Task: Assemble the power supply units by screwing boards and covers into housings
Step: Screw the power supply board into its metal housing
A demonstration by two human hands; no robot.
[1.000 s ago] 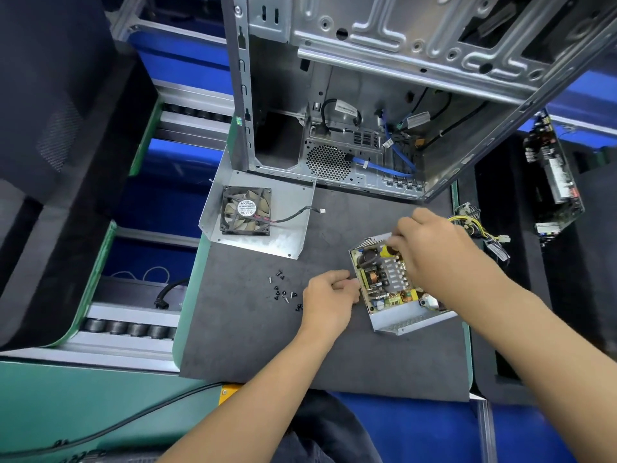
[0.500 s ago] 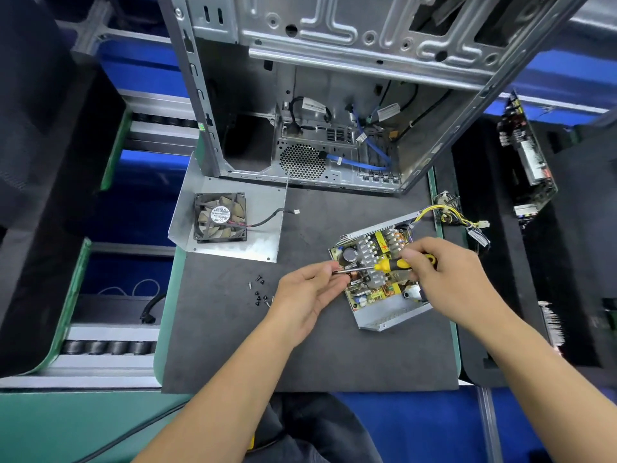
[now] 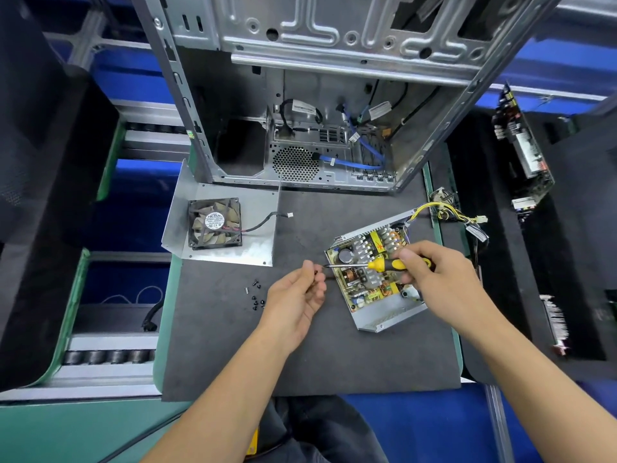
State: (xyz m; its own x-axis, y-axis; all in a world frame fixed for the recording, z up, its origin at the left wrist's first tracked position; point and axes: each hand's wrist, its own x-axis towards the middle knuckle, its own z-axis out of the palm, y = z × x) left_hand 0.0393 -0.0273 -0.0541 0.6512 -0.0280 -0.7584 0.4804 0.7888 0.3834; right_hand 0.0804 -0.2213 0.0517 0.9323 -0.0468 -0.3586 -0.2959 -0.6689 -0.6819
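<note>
your right hand (image 3: 437,279) grips the yellow and black handle of a screwdriver (image 3: 384,264), fingers curled round it, with the shaft lying nearly level and pointing left over the circuit board (image 3: 370,272). that board sits inside its open metal housing (image 3: 390,315), which lies tilted on the dark mat (image 3: 300,355). the screwdriver tip reaches just past the housing's left edge, where your left hand (image 3: 297,295) meets it. your left thumb and forefinger are pressed together, pinching a small dark screw (image 3: 315,271) right at the tip; the other left fingers curl loosely below it.

left of the housing, past your left hand, a few loose screws (image 3: 255,295) lie scattered on the mat. further left of the housing and a little behind, a cover plate (image 3: 263,225) lies flat with a fan (image 3: 214,223) on it, its short wire trailing toward the housing. from the housing's far right corner a bundle of yellow wires (image 3: 444,208) runs off the mat's edge. directly behind the housing stands a large open computer case (image 3: 334,45), with blue and black cables inside. well to the right of the housing, another board (image 3: 521,148) leans in a dark bin.
</note>
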